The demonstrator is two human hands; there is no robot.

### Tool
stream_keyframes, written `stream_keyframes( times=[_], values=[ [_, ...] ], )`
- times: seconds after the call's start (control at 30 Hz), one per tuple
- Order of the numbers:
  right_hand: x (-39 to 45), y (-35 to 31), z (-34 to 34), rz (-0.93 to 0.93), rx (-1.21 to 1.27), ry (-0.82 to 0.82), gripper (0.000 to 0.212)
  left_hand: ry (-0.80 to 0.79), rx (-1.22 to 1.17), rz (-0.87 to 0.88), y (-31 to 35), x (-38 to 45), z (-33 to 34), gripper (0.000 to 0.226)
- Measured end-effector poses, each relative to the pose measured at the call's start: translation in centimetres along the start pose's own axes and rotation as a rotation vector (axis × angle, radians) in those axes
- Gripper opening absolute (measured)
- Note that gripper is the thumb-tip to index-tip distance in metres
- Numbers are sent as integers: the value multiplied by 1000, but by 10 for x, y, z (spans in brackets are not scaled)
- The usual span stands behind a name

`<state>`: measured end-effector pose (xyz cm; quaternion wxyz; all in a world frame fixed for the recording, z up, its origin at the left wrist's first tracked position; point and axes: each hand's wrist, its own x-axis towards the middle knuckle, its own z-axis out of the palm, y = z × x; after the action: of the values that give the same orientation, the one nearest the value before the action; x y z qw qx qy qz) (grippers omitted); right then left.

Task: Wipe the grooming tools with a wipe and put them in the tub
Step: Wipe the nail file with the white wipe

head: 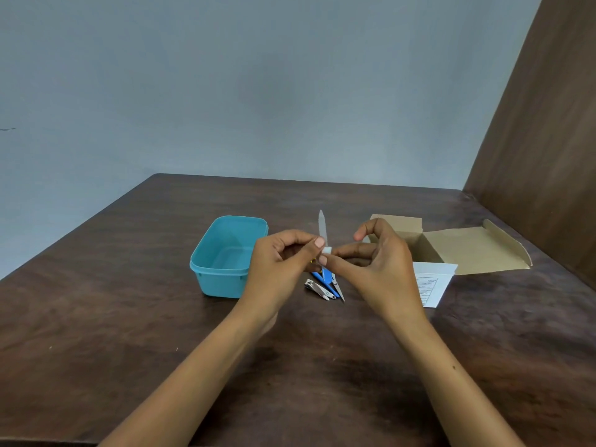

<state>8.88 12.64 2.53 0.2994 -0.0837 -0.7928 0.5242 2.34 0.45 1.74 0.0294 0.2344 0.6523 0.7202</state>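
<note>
Near the middle of the frame, both hands meet above a dark wooden table [129,285]. The left hand [279,264] has its fingers curled, with thumb and forefinger pinching the lower end of a pale, slender nail file [322,227] that stands nearly upright, its pointed tip reaching toward the upper part of the table. The right hand [380,262] comes in from the right, its thumb and a finger pinching a small white wipe [327,250] against the file at the same spot, while its forefinger arches up and stays free. Just left of the hands sits an open teal plastic tub [225,256], partly covered at its right edge by the left hand; nothing can be seen inside it. Directly below the hands, lying on the table close together, are a silver nail clipper [317,289], a blue-handled tool [325,279] and thin metal tweezers [338,288]; their upper ends are hidden behind the fingers, and a speck of yellow shows beside the left hand, too covered to identify. To the right, behind the right hand, stands an open cardboard box [451,250] with its flap laid flat toward the right edge, and a white printed sheet [432,285] lies in front of it, touching the box. A grey-blue wall fills the upper frame, with a brown panel at the upper right.
</note>
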Motion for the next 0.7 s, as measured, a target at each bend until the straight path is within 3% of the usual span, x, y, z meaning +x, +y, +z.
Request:
stream_keyframes(
  times=[0.33,0.7],
  values=[
    [-4,3,4,12,47,11,48,79,64,-6,-2,1,1,9],
    [-9,1,8,26,58,37,47,137,-18,2,-3,3,4,9]
  ],
)
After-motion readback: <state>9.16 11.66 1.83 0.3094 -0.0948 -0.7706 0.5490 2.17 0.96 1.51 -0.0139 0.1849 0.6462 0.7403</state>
